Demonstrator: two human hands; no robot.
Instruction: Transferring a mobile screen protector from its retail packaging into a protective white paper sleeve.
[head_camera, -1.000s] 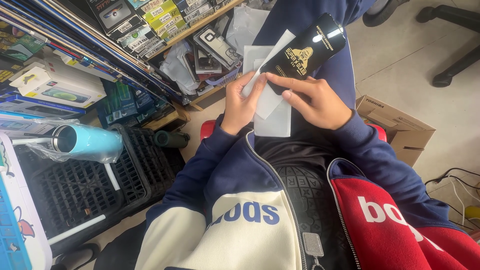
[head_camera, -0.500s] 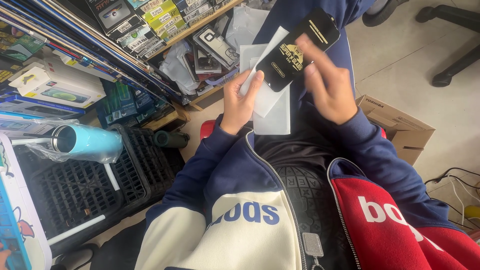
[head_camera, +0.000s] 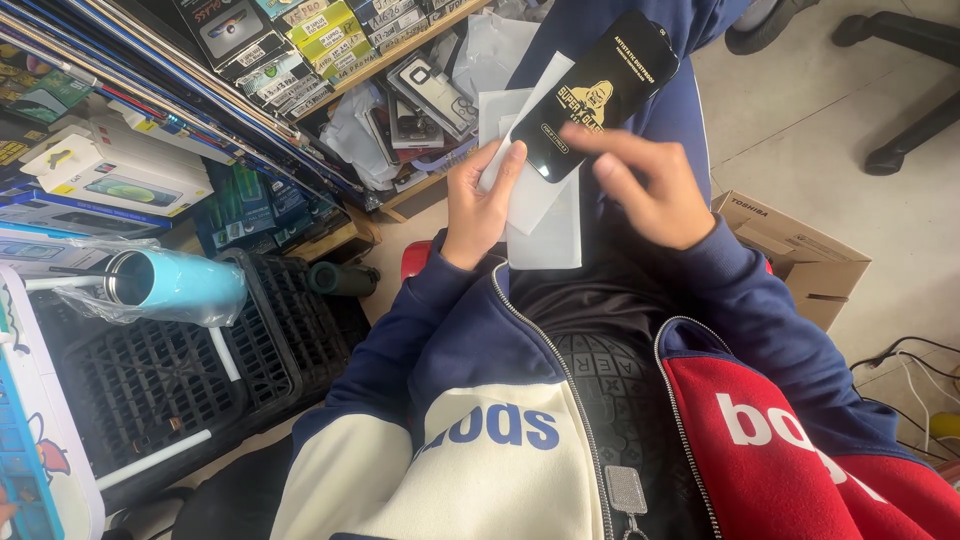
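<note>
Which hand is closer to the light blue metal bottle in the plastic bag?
Left. The left hand is right of the light blue metal bottle; the right hand is farther right.

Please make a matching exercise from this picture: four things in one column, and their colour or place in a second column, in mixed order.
Things:
1. black screen protector
2. blue flask
3. cardboard box
4. white sleeve

Descriptions:
A. on the floor at the person's right
B. lying in clear plastic on the black crate
C. held in the left hand
D. near the right hand fingertips

Pairs: 1-D, 2-B, 3-A, 4-C
</note>
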